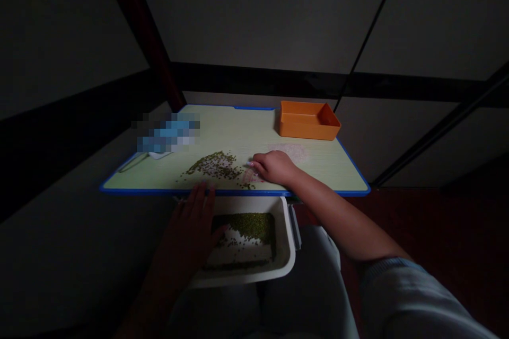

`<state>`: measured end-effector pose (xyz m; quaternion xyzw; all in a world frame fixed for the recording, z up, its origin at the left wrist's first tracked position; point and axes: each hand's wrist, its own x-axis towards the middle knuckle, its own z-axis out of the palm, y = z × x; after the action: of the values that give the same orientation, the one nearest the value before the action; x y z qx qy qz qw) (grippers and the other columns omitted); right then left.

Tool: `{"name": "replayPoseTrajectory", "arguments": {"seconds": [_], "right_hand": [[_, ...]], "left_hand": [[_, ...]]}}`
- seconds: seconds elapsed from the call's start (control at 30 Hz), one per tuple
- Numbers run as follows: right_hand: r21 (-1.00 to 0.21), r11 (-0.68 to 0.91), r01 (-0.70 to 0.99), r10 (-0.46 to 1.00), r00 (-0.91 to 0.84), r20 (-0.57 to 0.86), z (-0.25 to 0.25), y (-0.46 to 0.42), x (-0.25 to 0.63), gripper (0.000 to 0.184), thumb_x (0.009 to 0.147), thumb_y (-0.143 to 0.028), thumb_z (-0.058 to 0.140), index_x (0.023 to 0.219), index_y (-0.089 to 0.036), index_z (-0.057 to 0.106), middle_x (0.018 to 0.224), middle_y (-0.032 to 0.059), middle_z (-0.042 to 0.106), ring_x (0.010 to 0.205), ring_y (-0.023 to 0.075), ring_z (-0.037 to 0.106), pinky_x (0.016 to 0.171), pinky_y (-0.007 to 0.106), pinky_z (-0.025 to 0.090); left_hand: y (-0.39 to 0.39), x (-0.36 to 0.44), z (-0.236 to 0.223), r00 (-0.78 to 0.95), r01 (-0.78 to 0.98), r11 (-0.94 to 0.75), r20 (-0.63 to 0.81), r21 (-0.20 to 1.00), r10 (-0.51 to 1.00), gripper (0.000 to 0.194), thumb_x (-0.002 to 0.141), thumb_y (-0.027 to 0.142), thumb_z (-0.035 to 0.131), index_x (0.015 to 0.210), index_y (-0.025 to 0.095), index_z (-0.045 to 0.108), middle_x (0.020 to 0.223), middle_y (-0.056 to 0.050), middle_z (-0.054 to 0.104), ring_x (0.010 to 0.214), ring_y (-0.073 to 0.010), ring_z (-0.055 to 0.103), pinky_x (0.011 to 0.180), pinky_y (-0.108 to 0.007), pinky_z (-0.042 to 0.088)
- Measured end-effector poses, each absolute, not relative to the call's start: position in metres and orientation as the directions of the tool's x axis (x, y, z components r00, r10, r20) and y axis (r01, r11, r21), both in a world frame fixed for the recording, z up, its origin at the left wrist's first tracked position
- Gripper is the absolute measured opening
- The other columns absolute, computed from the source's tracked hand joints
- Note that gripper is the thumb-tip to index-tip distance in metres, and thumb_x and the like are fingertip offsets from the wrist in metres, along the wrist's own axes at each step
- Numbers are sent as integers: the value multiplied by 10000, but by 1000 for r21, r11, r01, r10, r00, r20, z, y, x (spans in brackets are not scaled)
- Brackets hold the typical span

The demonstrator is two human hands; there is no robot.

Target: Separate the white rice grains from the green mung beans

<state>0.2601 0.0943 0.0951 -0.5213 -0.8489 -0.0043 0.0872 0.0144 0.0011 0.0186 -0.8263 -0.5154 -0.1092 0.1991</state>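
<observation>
On the pale green tabletop (222, 127), my right hand (274, 167) is closed, thumb and fingers drawn together, at the right edge of a spread of green beans (217, 164) mixed with white grains. Whatever its fingers pinch is too small to make out. A patch of white rice-like grains (296, 151) lies just behind and right of this hand. My left hand (194, 217), dim in shadow, is open with fingers apart over the left side of a white plastic box (288, 254). Inside that box are more green beans (252, 225), heaped toward the far right.
An orange open box (308, 130) stands at the table's back right. At the left lies a blurred-out blue and white item (169, 135). A blue rim (318, 192) edges the table. The white box sits below the front edge, above my legs. Cabinet-like panels (258, 16) rise behind.
</observation>
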Motion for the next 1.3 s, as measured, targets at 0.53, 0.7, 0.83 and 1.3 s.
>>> {"name": "replayPoseTrajectory", "arguments": {"seconds": [0.53,0.7,0.83,1.3], "right_hand": [[-44,433,900,899,-427,98,94,84,255,424,987,-434,308,1018,-218,671,900,86,733,747,194,626,599,288,260],[-52,430,901,900,-424,104,93,83,253,422,982,-431,317,1003,-214,677,856,84,728,704,185,606,582,288,235],[-56,443,895,894,-436,106,92,82,253,417,979,-424,321,987,-206,677,822,82,716,676,173,582,578,291,224],[-102,479,872,877,-468,109,93,84,257,397,971,-395,343,954,-198,687,808,71,701,680,164,547,583,301,202]], "left_hand": [[-1,14,20,443,895,-391,345,-213,828,837,845,555,411,1478,77,145,1544,-239,289,1413,-368,324,1084,-547,342],[-2,14,19,427,904,-377,358,-202,831,816,854,553,390,1477,81,156,1547,-235,284,1420,-362,312,1096,-546,326],[-2,14,19,431,902,-386,363,-191,826,798,865,562,348,1477,86,162,1540,-231,304,1416,-354,323,1090,-545,333],[-1,14,20,421,907,-390,351,-158,836,795,872,559,336,1487,106,115,1552,-219,285,1431,-347,294,1098,-558,312]]}}
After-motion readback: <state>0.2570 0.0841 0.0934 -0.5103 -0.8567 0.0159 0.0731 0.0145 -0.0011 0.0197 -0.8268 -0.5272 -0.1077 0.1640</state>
